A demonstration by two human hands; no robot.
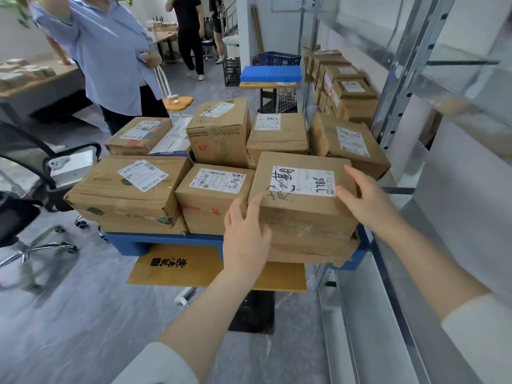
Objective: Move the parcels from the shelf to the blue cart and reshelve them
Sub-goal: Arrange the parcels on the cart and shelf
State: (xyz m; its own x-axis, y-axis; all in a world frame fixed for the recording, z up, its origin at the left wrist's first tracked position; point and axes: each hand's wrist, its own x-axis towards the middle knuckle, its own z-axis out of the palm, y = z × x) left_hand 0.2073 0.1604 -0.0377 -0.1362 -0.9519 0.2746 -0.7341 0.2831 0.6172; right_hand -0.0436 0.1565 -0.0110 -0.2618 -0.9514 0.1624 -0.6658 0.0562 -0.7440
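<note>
Parcel: 786 box, 5 o'clock on blue cart
Hands: left hand at 8, right hand at 3 o'clock, fingers flat against it
Risk: palm-only squeeze could slip

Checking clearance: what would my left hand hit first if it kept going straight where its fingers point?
Likely the middle front parcel; your left hand touches the near-right parcel beside it. Depth unclear.

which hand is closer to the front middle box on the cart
Left. The left hand is at the right edge of the front middle box; the right hand is on the far side of the front right box.
</note>
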